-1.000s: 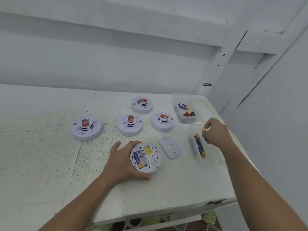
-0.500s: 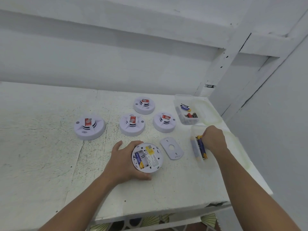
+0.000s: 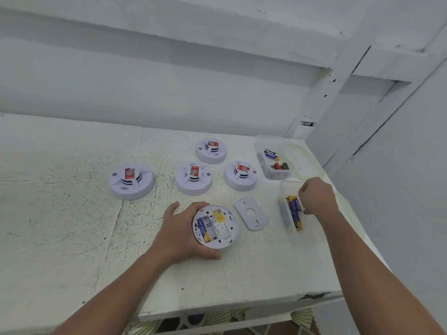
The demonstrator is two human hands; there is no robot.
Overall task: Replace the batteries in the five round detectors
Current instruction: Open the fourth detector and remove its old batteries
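White table (image 3: 72,238); gripped detector (image 3: 219,232), label unreadable.

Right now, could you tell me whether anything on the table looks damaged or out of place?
Only the table's front edge near the right corner looks chipped, showing a dark gap. The open detector in the left hand and its loose cover beside it fit the job.

Four white round detectors (image 3: 193,178) stand face up, each with a red label on its middle: one alone at the left, three close together further right. The fifth detector (image 3: 223,234) lies face down in the grip of the left hand (image 3: 180,232). Its slot is open, with one blue and yellow battery (image 3: 202,228) inside. Its flat white cover (image 3: 250,213) lies just beside it. More batteries (image 3: 294,210) of that kind lie in a clear box (image 3: 285,189).
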